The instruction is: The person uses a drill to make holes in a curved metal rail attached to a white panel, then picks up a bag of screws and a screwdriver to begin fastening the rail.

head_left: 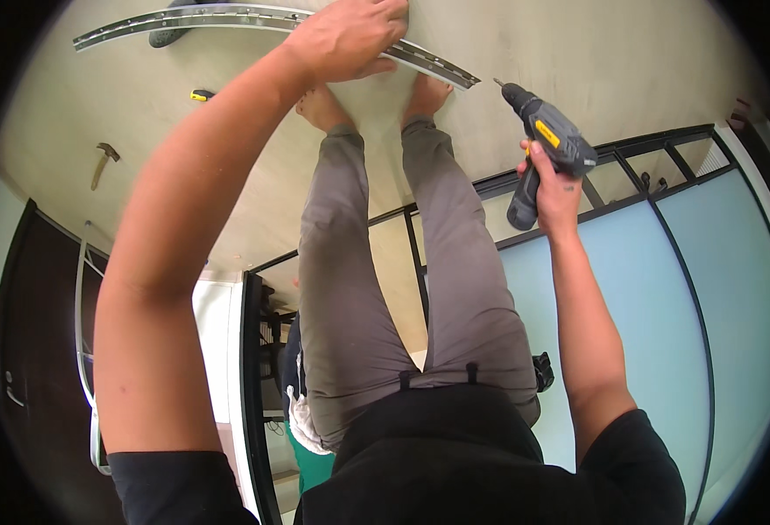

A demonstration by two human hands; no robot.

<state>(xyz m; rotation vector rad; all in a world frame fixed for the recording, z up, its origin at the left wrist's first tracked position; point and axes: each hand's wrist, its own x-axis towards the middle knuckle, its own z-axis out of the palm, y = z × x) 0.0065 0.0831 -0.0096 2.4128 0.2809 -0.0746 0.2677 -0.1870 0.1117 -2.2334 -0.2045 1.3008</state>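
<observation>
A long metal rail [437, 67] with slots along it lies across the top of the view, its right end just in front of my bare feet. My left hand [350, 39] is closed around the rail right of its middle, thumb on the near side and fingers on the far side. In my right hand [557, 192] is a grey and black cordless drill [555, 136] with a yellow label, gripped by its handle. The drill's bit points up and left, a short way from the rail's right end and not touching it.
On the floor to the left lie a hammer [105, 164] and a small yellow and black tool [201, 94]. A dark object [168, 37] sits partly under the rail's left part. Black-framed pale blue panels [612, 289] stand on the right, a dark door [43, 306] on the left.
</observation>
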